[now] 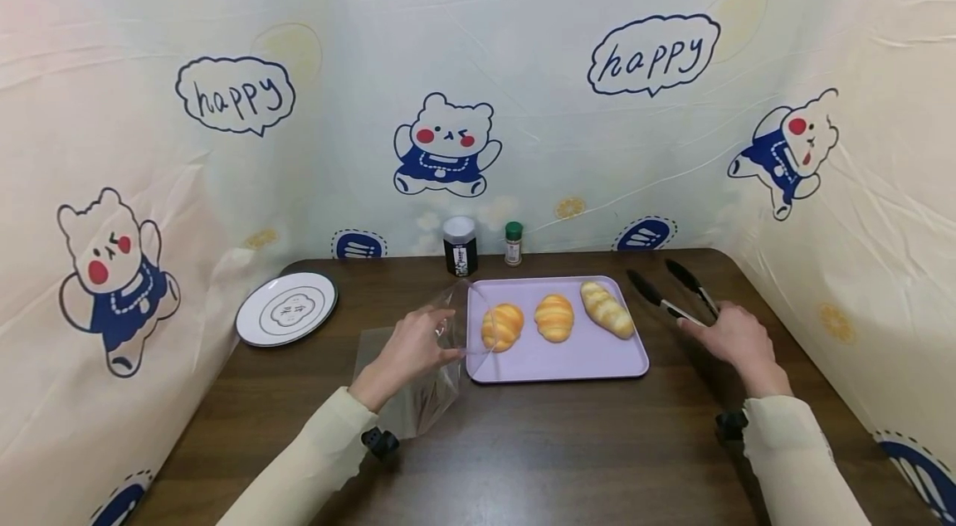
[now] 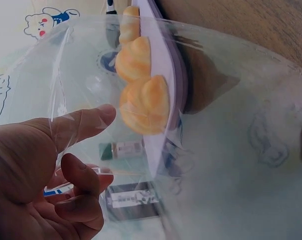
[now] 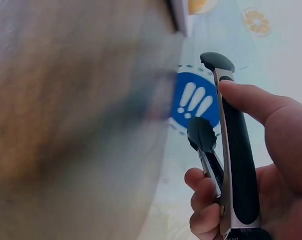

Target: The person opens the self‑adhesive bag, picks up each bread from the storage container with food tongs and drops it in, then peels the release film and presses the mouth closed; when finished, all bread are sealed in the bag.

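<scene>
My left hand (image 1: 409, 350) holds a clear plastic bag (image 1: 429, 406) beside the tray's left end. In the left wrist view its thumb is extended against the film (image 2: 210, 130) and the other fingers are curled. The bag's wide mouth overlaps the nearest bread roll (image 1: 503, 328) in the head view. Another round roll (image 1: 553, 319) and a longer, paler loaf (image 1: 607, 310) lie on the lilac tray (image 1: 568, 364). To the tray's right, my right hand (image 1: 738, 341) grips black-tipped metal tongs (image 3: 238, 160), their arms spread apart and pointing away from me.
A white plate (image 1: 261, 319) with a dark rim stands at the left back. Behind the tray are a dark jar (image 1: 460, 248) with a pale lid and a small green-capped shaker (image 1: 513, 244). Printed cloth (image 1: 523, 136) hangs around the brown table (image 1: 568, 443).
</scene>
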Demonstrator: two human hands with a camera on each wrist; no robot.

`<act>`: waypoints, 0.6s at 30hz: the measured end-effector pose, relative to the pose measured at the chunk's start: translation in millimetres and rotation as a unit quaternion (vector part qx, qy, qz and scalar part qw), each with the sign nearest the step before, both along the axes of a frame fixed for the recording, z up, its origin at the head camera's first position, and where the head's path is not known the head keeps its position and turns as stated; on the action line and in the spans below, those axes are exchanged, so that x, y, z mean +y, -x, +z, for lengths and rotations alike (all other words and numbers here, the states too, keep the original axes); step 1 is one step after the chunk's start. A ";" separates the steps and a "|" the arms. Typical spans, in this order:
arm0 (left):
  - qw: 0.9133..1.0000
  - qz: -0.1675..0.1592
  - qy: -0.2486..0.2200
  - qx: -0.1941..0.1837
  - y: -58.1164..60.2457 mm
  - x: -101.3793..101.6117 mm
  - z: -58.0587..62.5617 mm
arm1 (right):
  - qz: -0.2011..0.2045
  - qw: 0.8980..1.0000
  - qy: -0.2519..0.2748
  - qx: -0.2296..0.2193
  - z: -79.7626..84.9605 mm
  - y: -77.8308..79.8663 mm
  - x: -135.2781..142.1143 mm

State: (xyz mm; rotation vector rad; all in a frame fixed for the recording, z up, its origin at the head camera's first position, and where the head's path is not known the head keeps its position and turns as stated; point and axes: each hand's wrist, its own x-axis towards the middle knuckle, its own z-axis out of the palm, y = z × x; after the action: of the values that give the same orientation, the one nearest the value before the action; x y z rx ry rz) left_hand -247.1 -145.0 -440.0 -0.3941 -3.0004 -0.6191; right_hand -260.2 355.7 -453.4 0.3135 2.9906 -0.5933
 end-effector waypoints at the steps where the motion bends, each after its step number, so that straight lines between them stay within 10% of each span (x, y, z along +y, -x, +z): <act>1: 1.000 0.000 0.000 0.000 0.2 0.0 0.1 | 0.006 1.000 -0.001 0.006 2.1 -0.5 -1.3; 18: 1.000 -0.007 -0.004 0.004 1.4 -5.8 0.8 | 0.105 0.992 -0.031 0.059 28.2 -2.8 -65.7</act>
State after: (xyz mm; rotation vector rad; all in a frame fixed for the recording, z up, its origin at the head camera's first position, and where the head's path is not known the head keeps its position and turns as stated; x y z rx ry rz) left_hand -248.4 -150.8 -439.2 -0.4168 -2.9897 -0.6276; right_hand -257.4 289.9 -425.2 -0.0356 3.1039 -0.5149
